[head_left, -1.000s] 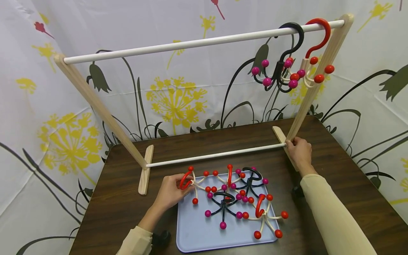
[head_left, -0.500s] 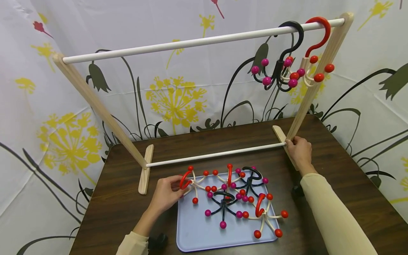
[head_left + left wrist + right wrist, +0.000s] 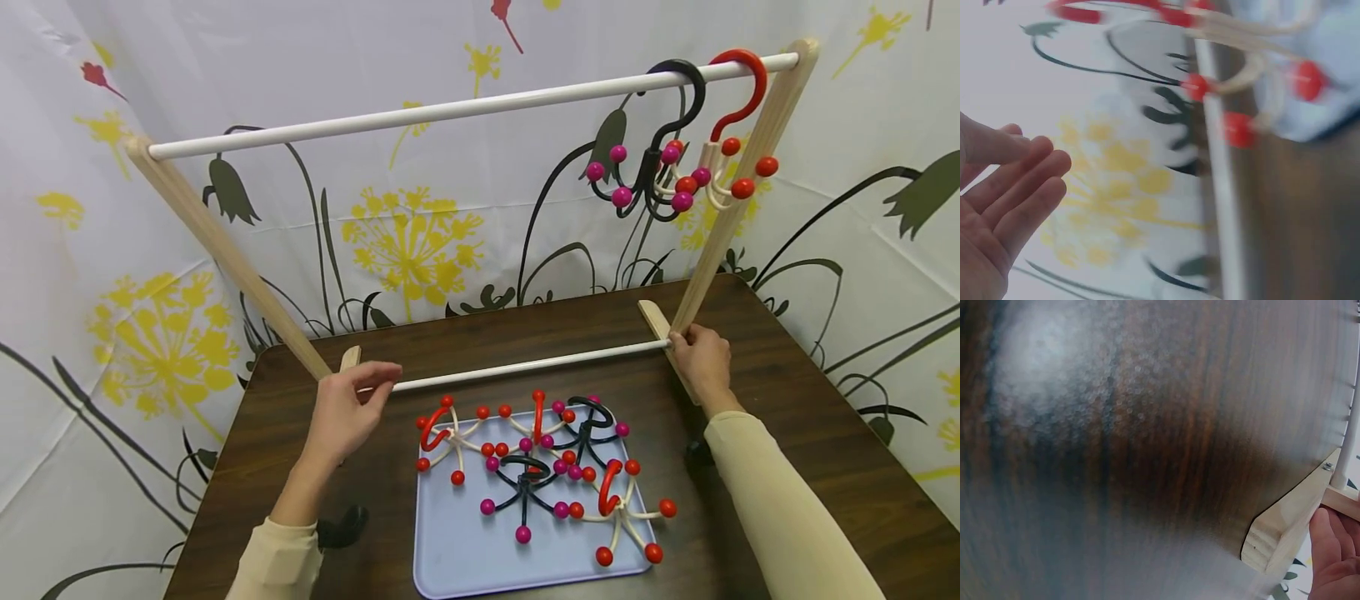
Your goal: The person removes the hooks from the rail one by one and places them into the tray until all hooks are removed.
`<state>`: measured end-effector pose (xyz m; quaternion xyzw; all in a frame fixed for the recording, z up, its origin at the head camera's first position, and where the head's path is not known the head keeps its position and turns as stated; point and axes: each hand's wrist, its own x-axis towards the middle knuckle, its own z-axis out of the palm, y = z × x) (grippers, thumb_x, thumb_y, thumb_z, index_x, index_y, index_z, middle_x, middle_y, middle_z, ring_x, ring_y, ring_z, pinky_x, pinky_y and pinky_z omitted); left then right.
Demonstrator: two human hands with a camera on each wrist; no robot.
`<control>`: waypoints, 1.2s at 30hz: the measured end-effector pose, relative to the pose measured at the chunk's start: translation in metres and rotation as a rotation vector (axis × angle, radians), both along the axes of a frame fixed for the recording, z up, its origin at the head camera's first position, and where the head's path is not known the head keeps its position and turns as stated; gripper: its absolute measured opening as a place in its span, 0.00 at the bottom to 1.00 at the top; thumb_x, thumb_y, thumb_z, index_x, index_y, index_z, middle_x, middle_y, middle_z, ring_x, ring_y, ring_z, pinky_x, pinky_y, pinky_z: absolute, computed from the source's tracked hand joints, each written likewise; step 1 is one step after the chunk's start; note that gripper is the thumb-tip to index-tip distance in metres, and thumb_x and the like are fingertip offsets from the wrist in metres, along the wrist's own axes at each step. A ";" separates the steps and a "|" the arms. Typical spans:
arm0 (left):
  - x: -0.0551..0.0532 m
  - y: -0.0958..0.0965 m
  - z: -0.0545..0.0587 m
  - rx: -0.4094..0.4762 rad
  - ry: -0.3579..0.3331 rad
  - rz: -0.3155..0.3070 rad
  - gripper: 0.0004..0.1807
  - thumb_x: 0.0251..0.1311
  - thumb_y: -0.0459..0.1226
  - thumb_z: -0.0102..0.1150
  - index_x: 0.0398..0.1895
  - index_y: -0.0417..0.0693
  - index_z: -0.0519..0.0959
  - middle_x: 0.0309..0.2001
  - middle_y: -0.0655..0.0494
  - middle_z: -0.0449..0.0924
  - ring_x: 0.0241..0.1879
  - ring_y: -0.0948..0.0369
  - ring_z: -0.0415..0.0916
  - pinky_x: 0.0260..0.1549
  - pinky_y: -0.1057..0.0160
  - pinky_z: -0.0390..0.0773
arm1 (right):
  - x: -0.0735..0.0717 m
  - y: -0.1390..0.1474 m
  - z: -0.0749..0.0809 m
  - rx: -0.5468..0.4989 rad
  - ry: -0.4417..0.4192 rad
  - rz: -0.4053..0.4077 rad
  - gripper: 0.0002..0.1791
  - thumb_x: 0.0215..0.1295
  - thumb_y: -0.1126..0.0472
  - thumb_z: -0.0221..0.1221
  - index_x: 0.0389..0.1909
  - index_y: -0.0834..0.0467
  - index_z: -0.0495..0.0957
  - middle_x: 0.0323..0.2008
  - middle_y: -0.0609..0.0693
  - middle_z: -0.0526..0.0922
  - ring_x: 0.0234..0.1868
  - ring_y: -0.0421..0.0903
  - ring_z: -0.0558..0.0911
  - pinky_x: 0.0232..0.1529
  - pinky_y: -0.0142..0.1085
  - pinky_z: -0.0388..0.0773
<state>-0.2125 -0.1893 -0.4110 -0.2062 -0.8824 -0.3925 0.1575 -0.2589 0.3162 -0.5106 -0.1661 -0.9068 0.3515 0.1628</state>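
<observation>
In the head view my left hand (image 3: 347, 408) is held up by the foot of the rack's left post (image 3: 232, 267), holding nothing. The left wrist view shows its fingers (image 3: 1035, 181) fairly straight, apart from any object. My right hand (image 3: 702, 360) grips the bottom of the right wooden post (image 3: 712, 250), where the lower white rod (image 3: 525, 367) meets it. From the right wrist view, that hand's fingers (image 3: 1325, 540) lie against the wood. Several hook hangers with ball-tipped arms, among them a cream one with a red hook (image 3: 450, 433) and a black one (image 3: 525, 479), lie on a pale blue tray (image 3: 465, 558).
A black hanger (image 3: 651, 171) with magenta balls and a cream hanger (image 3: 711, 154) with a red hook hang at the right end of the top rod (image 3: 450, 110). Behind the dark wooden table (image 3: 247, 483) is a flowered curtain (image 3: 420, 50).
My left hand has let go of the cream hanger at the tray's far left corner and moved up and left. The right hand keeps its grip on the post.
</observation>
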 end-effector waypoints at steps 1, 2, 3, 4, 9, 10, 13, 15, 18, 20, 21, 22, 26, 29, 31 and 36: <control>-0.003 0.004 0.010 0.014 0.030 -0.011 0.12 0.56 0.23 0.64 0.42 0.42 0.85 0.39 0.54 0.87 0.38 0.59 0.84 0.34 0.70 0.82 | 0.000 0.000 0.000 0.000 0.001 -0.001 0.16 0.72 0.55 0.55 0.40 0.65 0.81 0.38 0.63 0.84 0.40 0.61 0.78 0.44 0.55 0.73; -0.006 0.010 0.019 0.028 0.060 -0.028 0.12 0.57 0.24 0.64 0.43 0.42 0.85 0.39 0.54 0.86 0.38 0.60 0.84 0.34 0.71 0.82 | 0.000 0.001 -0.001 0.000 0.006 0.002 0.16 0.72 0.55 0.55 0.40 0.65 0.81 0.38 0.63 0.84 0.40 0.61 0.78 0.44 0.55 0.73; -0.010 0.017 0.029 0.041 0.087 -0.050 0.11 0.58 0.25 0.64 0.43 0.42 0.85 0.40 0.54 0.86 0.39 0.60 0.84 0.35 0.70 0.82 | 0.000 0.001 -0.001 0.002 0.008 0.005 0.16 0.72 0.55 0.55 0.40 0.66 0.81 0.37 0.64 0.84 0.40 0.61 0.78 0.44 0.56 0.73; -0.013 0.025 0.038 0.056 0.116 -0.076 0.11 0.58 0.26 0.64 0.44 0.42 0.85 0.40 0.54 0.86 0.39 0.60 0.84 0.35 0.70 0.82 | 0.000 0.001 -0.001 0.004 0.010 0.007 0.16 0.72 0.55 0.55 0.40 0.66 0.81 0.37 0.64 0.84 0.39 0.61 0.78 0.43 0.56 0.72; -0.028 0.077 0.084 0.175 0.193 -0.241 0.11 0.61 0.29 0.63 0.46 0.43 0.85 0.42 0.53 0.86 0.42 0.60 0.84 0.39 0.64 0.83 | 0.000 0.003 -0.003 0.004 0.010 0.007 0.16 0.71 0.55 0.55 0.39 0.65 0.81 0.36 0.63 0.84 0.38 0.61 0.77 0.42 0.55 0.73; -0.030 0.089 0.093 0.194 0.195 -0.268 0.11 0.61 0.29 0.62 0.46 0.42 0.84 0.43 0.53 0.86 0.42 0.60 0.84 0.40 0.63 0.83 | 0.000 0.003 -0.003 0.003 0.011 0.005 0.16 0.71 0.55 0.55 0.39 0.65 0.81 0.36 0.63 0.84 0.38 0.60 0.78 0.42 0.54 0.73; -0.038 0.127 0.120 0.218 0.186 -0.327 0.12 0.63 0.32 0.61 0.49 0.42 0.84 0.45 0.54 0.86 0.43 0.63 0.83 0.42 0.64 0.82 | 0.000 0.003 -0.003 -0.001 0.015 0.000 0.16 0.71 0.55 0.56 0.38 0.65 0.82 0.36 0.62 0.84 0.37 0.60 0.78 0.41 0.54 0.73; -0.043 0.152 0.135 0.198 0.187 -0.350 0.13 0.65 0.34 0.60 0.51 0.43 0.83 0.47 0.55 0.85 0.43 0.65 0.82 0.43 0.65 0.82 | 0.000 0.003 -0.003 -0.004 0.015 -0.004 0.16 0.71 0.55 0.55 0.38 0.65 0.82 0.35 0.62 0.84 0.37 0.60 0.78 0.41 0.54 0.73; -0.052 0.185 0.151 0.123 0.227 -0.361 0.15 0.67 0.36 0.57 0.54 0.43 0.81 0.49 0.54 0.84 0.45 0.66 0.81 0.45 0.68 0.80 | 0.000 0.002 -0.001 -0.010 0.017 -0.010 0.16 0.71 0.54 0.55 0.38 0.64 0.82 0.35 0.62 0.84 0.37 0.59 0.78 0.42 0.53 0.73; -0.058 0.203 0.158 0.077 0.255 -0.354 0.16 0.68 0.36 0.56 0.56 0.42 0.80 0.51 0.55 0.83 0.46 0.66 0.81 0.44 0.69 0.80 | 0.000 0.001 -0.001 -0.013 0.014 -0.011 0.16 0.71 0.55 0.56 0.38 0.64 0.82 0.35 0.62 0.84 0.37 0.60 0.77 0.42 0.53 0.73; -0.062 0.212 0.161 0.064 0.263 -0.349 0.16 0.68 0.36 0.55 0.57 0.42 0.80 0.51 0.54 0.83 0.46 0.66 0.81 0.44 0.69 0.79 | 0.000 0.000 -0.001 -0.013 0.014 -0.011 0.15 0.71 0.55 0.56 0.38 0.64 0.82 0.35 0.62 0.84 0.37 0.60 0.77 0.41 0.53 0.73; -0.065 0.220 0.163 0.057 0.269 -0.343 0.17 0.68 0.37 0.55 0.57 0.42 0.79 0.51 0.54 0.83 0.46 0.66 0.81 0.43 0.69 0.79 | 0.000 0.000 -0.001 -0.016 0.011 -0.014 0.15 0.71 0.55 0.56 0.38 0.64 0.82 0.35 0.62 0.84 0.37 0.59 0.77 0.41 0.52 0.73; -0.075 0.248 0.171 0.111 0.193 -0.329 0.19 0.66 0.35 0.57 0.59 0.43 0.79 0.52 0.54 0.82 0.47 0.67 0.80 0.44 0.70 0.79 | 0.000 0.000 -0.001 -0.016 0.014 -0.015 0.15 0.71 0.55 0.56 0.39 0.65 0.82 0.36 0.62 0.84 0.37 0.59 0.78 0.40 0.52 0.73; -0.079 0.265 0.178 0.126 0.129 -0.297 0.22 0.63 0.35 0.58 0.61 0.45 0.77 0.54 0.55 0.82 0.48 0.68 0.79 0.46 0.72 0.76 | -0.001 0.000 -0.001 -0.013 0.016 -0.009 0.15 0.71 0.56 0.56 0.40 0.65 0.82 0.36 0.63 0.84 0.37 0.60 0.78 0.40 0.53 0.73; -0.080 0.274 0.181 0.110 0.105 -0.276 0.24 0.63 0.36 0.59 0.63 0.46 0.76 0.54 0.56 0.82 0.49 0.69 0.79 0.46 0.74 0.74 | -0.001 0.001 0.000 -0.013 0.017 -0.006 0.15 0.71 0.56 0.56 0.40 0.65 0.81 0.36 0.63 0.84 0.37 0.60 0.78 0.41 0.54 0.73; -0.085 0.292 0.188 -0.005 0.105 -0.215 0.27 0.64 0.42 0.60 0.66 0.48 0.73 0.56 0.57 0.81 0.51 0.70 0.78 0.47 0.76 0.71 | -0.001 0.002 -0.002 -0.015 0.010 -0.008 0.15 0.71 0.55 0.56 0.40 0.65 0.81 0.36 0.63 0.84 0.38 0.61 0.78 0.42 0.55 0.74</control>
